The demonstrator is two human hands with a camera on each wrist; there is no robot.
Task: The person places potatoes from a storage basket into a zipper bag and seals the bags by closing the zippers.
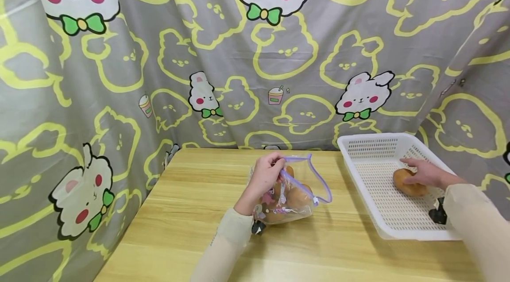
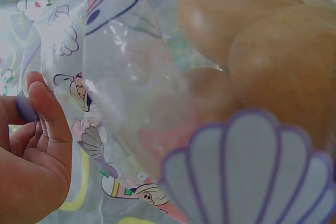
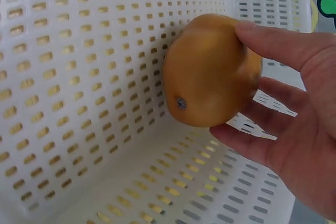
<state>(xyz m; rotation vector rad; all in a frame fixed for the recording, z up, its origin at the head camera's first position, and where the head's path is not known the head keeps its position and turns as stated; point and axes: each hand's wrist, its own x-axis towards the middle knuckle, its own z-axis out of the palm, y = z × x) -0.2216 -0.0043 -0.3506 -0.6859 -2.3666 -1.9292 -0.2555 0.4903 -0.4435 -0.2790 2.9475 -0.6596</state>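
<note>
A clear zip bag (image 1: 292,215) with a purple-edged mouth and cartoon shell prints stands on the table, its mouth open to the right. My left hand (image 1: 268,172) pinches the bag's rim; in the left wrist view the thumb and fingers (image 2: 50,108) close on the purple edge. Several brown pears (image 2: 283,51) show through the plastic. In the white basket (image 1: 360,189) at the right lies one brownish-orange pear (image 3: 210,72). My right hand (image 1: 426,173) holds this pear, thumb on one side and fingers round the other. The far fingertips are partly hidden behind it.
The wooden table (image 1: 179,220) reaches back to a grey patterned curtain (image 1: 239,56), which hangs behind and along both sides. The basket has raised, slotted walls and stands near the table's right side, apart from the bag.
</note>
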